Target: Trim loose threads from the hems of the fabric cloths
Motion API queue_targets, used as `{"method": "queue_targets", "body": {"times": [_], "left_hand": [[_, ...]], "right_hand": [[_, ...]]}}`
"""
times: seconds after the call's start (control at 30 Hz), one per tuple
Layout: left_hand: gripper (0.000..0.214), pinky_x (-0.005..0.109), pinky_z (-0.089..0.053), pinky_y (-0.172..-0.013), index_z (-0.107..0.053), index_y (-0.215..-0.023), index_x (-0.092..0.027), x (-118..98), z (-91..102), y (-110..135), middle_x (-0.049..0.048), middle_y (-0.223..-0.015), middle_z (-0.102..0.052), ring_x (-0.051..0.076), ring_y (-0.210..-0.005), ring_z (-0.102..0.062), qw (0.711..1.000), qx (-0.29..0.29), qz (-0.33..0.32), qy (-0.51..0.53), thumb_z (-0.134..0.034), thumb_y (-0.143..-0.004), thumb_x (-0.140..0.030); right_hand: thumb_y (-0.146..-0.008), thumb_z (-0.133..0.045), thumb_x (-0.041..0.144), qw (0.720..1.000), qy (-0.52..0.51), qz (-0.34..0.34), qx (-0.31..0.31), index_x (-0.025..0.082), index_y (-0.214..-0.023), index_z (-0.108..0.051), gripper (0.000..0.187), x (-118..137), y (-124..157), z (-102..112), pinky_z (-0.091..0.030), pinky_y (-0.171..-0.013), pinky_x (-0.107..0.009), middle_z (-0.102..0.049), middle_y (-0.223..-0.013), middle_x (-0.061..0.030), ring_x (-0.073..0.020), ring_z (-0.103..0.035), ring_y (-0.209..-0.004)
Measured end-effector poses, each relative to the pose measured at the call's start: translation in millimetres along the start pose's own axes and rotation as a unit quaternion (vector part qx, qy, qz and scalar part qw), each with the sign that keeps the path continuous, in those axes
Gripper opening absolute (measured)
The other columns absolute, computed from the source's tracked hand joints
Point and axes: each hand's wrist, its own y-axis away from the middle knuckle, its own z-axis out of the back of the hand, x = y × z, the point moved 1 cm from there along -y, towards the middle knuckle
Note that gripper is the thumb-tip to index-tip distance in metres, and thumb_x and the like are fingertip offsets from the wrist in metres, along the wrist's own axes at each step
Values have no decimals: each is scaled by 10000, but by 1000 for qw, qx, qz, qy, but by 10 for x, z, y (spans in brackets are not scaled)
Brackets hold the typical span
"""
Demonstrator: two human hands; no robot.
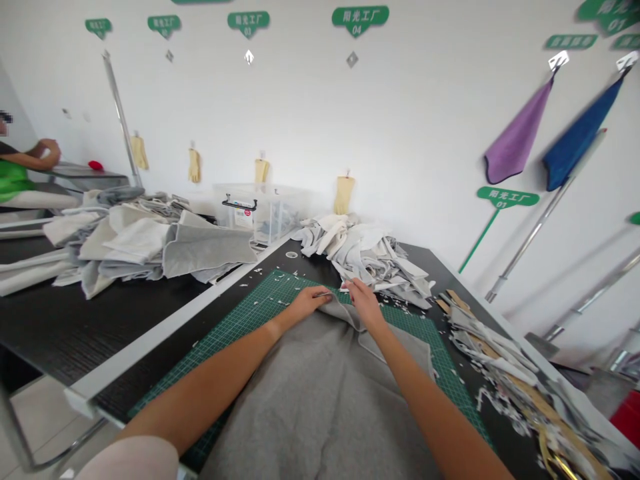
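Observation:
A large grey cloth (325,393) with a stitched edge spreads towards me over the green cutting mat (235,330). My left hand (311,303) is closed on the cloth's far edge, pinching it between thumb and fingers. Just to the right, my right hand (364,301) is closed beside a fold of the same cloth, its fingers curled and pressed together. A small pale bit shows at those fingertips, but I cannot make out what it is. Beyond both hands, a heap of white and grey cloths (365,250) lies at the mat's far edge.
On the left table lies another pile of grey cloths (130,240), with a clear plastic box (270,213) behind. Fabric scraps (490,353) and gold-handled scissors (555,460) lie along the right edge. A person (25,167) sits far left. Purple (520,137) and blue cloths (583,137) hang at right.

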Motion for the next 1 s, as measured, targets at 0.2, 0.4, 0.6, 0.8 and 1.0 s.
{"method": "queue_targets", "body": {"times": [0.2, 0.4, 0.6, 0.8, 1.0], "left_hand": [[442, 304, -464, -874, -727, -1020, -143, 31, 17, 32, 66, -1001, -725, 208, -928, -631, 996, 34, 59, 65, -592, -869, -536], [448, 311, -450, -914, -712, -1004, -141, 79, 71, 43, 61, -1020, -712, 201, -950, -610, 995, 26, 62, 73, -562, -887, -546], [408, 266, -437, -791, -674, -910, -138, 104, 69, 40, 17, -838, -654, 156, -808, -565, 1000, 9, 24, 10, -554, -893, -528], [422, 282, -448, -855, -712, -962, -131, 25, 62, 71, 57, -927, -693, 184, -890, -598, 999, 25, 14, 33, -585, -876, -524], [437, 279, -436, -801, -718, -890, -125, -10, 67, 67, 40, -845, -683, 175, -821, -581, 999, 30, 24, 37, -592, -864, -542]], "right_hand": [[-961, -351, 557, 999, 23, -23, -1, 243, -916, -680, 458, -268, 262, -246, -445, -878, -349, -709, -988, -47, -245, -619, -950], [-984, -314, 577, 999, 38, -19, -5, 238, -874, -653, 492, -297, 327, -280, -428, -916, -346, -697, -993, -62, -239, -609, -985], [-993, -282, 576, 998, 58, -10, -19, 240, -861, -633, 503, -266, 360, -301, -426, -885, -338, -689, -969, -53, -230, -607, -955], [-999, -250, 597, 997, 77, -23, -13, 241, -853, -630, 541, -250, 379, -290, -439, -832, -338, -690, -955, -56, -236, -611, -914], [-1013, -265, 545, 995, 94, 22, -6, 247, -835, -584, 472, -227, 390, -288, -446, -834, -341, -652, -920, -65, -235, -589, -913]]}}
